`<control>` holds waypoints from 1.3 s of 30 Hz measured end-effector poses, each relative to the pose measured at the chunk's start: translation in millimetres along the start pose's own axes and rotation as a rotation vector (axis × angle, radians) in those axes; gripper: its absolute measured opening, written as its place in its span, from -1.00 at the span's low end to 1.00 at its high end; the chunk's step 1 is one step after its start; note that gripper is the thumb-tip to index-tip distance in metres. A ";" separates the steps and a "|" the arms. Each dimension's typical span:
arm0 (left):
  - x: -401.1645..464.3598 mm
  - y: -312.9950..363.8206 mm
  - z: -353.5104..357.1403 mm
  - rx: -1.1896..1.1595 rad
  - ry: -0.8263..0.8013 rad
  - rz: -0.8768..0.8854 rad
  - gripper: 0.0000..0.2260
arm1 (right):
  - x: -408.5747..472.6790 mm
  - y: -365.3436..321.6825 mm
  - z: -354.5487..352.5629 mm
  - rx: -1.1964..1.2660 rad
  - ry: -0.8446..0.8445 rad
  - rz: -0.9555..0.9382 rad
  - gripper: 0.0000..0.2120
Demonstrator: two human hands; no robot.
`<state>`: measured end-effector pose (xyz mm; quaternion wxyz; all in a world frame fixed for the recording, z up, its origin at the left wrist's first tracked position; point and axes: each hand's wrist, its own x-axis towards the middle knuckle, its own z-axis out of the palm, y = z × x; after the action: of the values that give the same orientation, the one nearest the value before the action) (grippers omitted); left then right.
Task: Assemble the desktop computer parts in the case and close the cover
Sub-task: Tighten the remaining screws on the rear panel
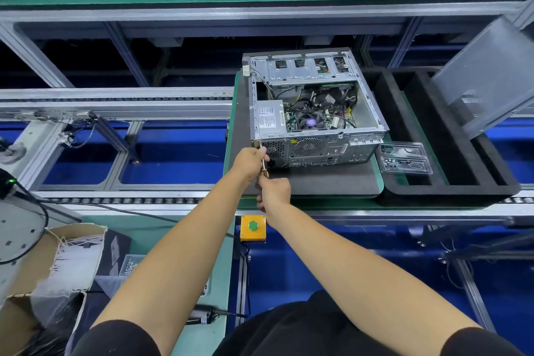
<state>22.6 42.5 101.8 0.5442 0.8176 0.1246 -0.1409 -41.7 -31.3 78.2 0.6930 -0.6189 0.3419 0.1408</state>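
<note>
Head view: open case [315,113] on pallet [318,182], parts inside.
Left hand [250,160]: pinches screwdriver [264,166] shaft.
Right hand [274,192]: grips handle.
Left: rear screws, cover [488,75].

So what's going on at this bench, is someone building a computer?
Yes. A person is working a screwdriver at the rear corner of an open computer case, beside the power supply. The right hand has its grip on the handle, and the left hand holds the shaft near the tip. The case lies on a dark mat with its insides exposed. A grey panel, possibly the cover, leans to the right, not yet fitted.
</note>
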 end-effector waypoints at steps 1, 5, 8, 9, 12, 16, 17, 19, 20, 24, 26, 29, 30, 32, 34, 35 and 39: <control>0.1 0.1 1.6 0.001 0.009 -0.001 -0.65 | 1.6 2.0 -2.1 0.000 0.022 -0.026 -0.81; 0.1 -3.0 1.6 0.042 0.022 0.058 -0.65 | 1.7 1.9 -7.4 0.071 0.011 0.013 -0.87; -0.8 -4.8 1.1 0.032 0.043 0.081 -0.66 | -1.5 -4.9 -5.7 0.128 -0.096 0.087 -0.86; -1.3 -5.7 0.3 0.022 0.041 0.086 -0.66 | -3.1 -6.6 -5.3 0.145 -0.123 0.106 -0.86; -0.6 -7.5 -3.1 -0.009 0.024 0.075 -0.66 | -4.3 -7.6 -5.9 0.183 -0.165 0.176 -0.78; 1.3 -4.6 0.4 -0.019 0.039 0.046 -0.65 | -1.2 -6.4 -7.3 0.127 -0.118 0.142 -0.82; 1.6 -3.5 2.9 -0.027 0.050 0.043 -0.65 | 0.2 -6.2 -8.0 0.072 -0.088 0.098 -0.82; 2.0 -2.4 6.4 -0.028 0.059 0.033 -0.66 | 2.9 -5.7 -9.5 -0.027 -0.009 0.016 -0.80; 1.7 -2.3 6.7 -0.022 0.058 0.032 -0.66 | 3.7 -5.7 -9.8 -0.055 0.016 -0.015 -0.80; 1.5 -4.0 -1.0 -0.001 0.020 0.035 -0.67 | 1.1 -8.1 -7.6 0.002 -0.029 -0.002 -0.85; 2.7 -4.3 -5.4 -0.014 -0.022 0.027 -0.66 | -1.8 -9.6 -5.3 0.111 -0.097 0.068 -0.86; 4.5 -1.2 -6.4 -0.008 -0.025 0.037 -0.67 | -5.4 -9.7 -4.2 0.236 -0.193 0.159 -0.80; 4.9 -0.2 -5.1 0.003 -0.006 0.040 -0.68 | -5.8 -9.1 -4.4 0.252 -0.209 0.181 -0.79; 6.3 0.9 -0.3 0.026 0.030 0.036 -0.68 | -5.3 -8.3 -5.8 0.231 -0.201 0.195 -0.80; 7.7 0.3 3.2 0.028 0.048 0.023 -0.67 | -2.4 -5.4 -7.6 0.130 -0.124 0.143 -0.80; 8.7 -0.4 4.2 0.025 0.052 0.014 -0.67 | -0.6 -2.8 -8.9 0.064 -0.073 0.094 -0.80; 11.1 -0.9 5.3 0.023 0.043 0.004 -0.66 | 4.5 5.1 -11.1 -0.096 0.101 -0.142 -0.87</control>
<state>32.1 38.5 95.1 0.5321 0.8270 0.1330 -0.1235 -44.9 -42.0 71.4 0.6528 -0.6803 0.3245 0.0759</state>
